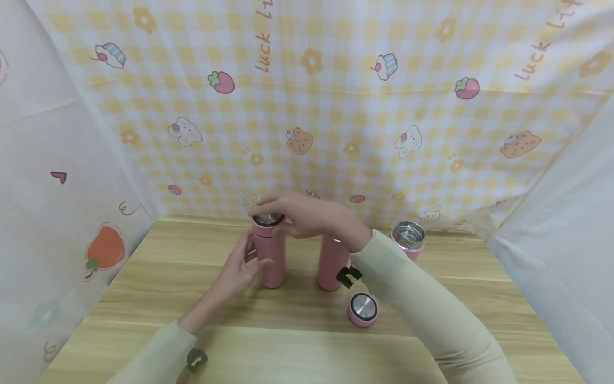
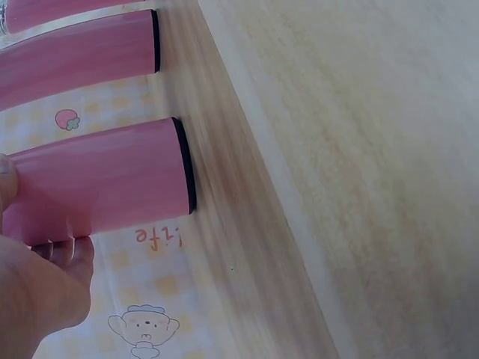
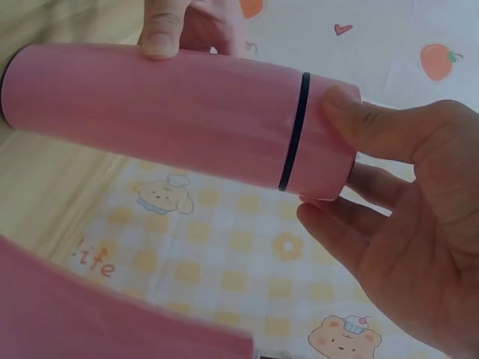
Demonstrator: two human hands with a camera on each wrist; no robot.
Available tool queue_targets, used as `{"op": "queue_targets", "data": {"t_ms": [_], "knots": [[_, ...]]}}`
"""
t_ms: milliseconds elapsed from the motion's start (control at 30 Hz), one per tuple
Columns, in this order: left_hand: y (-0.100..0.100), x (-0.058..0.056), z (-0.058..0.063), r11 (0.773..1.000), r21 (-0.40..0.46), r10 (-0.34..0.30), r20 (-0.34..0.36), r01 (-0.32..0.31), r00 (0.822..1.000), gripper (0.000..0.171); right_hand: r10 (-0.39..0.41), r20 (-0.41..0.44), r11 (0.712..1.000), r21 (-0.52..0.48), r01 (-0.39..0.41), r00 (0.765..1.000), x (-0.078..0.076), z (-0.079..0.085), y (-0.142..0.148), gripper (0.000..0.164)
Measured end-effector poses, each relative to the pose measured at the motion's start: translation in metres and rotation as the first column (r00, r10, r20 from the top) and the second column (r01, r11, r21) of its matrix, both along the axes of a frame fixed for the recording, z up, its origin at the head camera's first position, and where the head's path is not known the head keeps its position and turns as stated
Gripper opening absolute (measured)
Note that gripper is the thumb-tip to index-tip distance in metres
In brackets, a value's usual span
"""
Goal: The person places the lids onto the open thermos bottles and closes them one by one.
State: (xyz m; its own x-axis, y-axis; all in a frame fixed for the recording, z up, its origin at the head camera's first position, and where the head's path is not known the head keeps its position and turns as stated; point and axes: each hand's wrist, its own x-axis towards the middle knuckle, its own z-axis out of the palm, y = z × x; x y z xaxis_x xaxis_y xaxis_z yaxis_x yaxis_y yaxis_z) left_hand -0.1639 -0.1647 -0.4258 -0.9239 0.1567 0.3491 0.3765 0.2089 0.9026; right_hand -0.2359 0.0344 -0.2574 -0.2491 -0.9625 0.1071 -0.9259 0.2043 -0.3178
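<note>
A pink thermos bottle [image 1: 271, 258] stands upright at the left of the table. My left hand [image 1: 240, 269] holds its body, thumb across the front and fingers round the far side. At the top, my right hand [image 1: 304, 216] grips the pink lid [image 3: 325, 138], which has a steel top. The lid sits on the bottle above a thin dark band, as the right wrist view shows. Beside it stands a second pink thermos bottle [image 1: 332, 264], its top mostly hidden by my right hand and wrist.
Farther right, a third pink bottle [image 1: 409, 237] shows a bare steel neck, its lower part behind my right sleeve. A loose pink lid [image 1: 363, 309] lies on the wooden table [image 1: 268, 314], steel side up. A checked cloth [image 1: 336, 106] hangs behind.
</note>
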Motion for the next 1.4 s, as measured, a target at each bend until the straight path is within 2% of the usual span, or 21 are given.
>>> {"op": "queue_targets", "data": {"t_ms": [133, 367, 567, 1167, 1400], "knots": [[0.001, 0.001, 0.0, 1.0, 0.007, -0.02, 0.005, 0.02, 1.0, 0.069, 0.007, 0.027, 0.999, 0.037, -0.008, 1.0, 0.001, 0.002, 0.0, 0.057], [0.0, -0.002, 0.0, 0.999, 0.004, -0.046, -0.015, 0.046, 0.999, 0.067, -0.013, 0.026, 0.997, 0.08, 0.011, 1.0, 0.002, 0.005, -0.002, 0.067], [-0.001, -0.004, 0.0, 0.998, -0.008, -0.064, -0.024, 0.064, 0.998, 0.067, -0.04, 0.038, 0.995, 0.092, 0.036, 0.998, 0.003, 0.007, -0.003, 0.066], [0.002, -0.003, 0.0, 0.999, -0.04, -0.018, -0.029, 0.017, 0.999, 0.065, -0.084, -0.019, 0.987, 0.137, 0.086, 0.996, 0.006, 0.011, -0.008, 0.061], [0.003, -0.001, 0.001, 0.999, -0.049, -0.012, -0.022, 0.01, 1.0, 0.066, -0.087, -0.041, 0.989, 0.12, 0.091, 0.995, 0.007, 0.009, -0.007, 0.06]]}}
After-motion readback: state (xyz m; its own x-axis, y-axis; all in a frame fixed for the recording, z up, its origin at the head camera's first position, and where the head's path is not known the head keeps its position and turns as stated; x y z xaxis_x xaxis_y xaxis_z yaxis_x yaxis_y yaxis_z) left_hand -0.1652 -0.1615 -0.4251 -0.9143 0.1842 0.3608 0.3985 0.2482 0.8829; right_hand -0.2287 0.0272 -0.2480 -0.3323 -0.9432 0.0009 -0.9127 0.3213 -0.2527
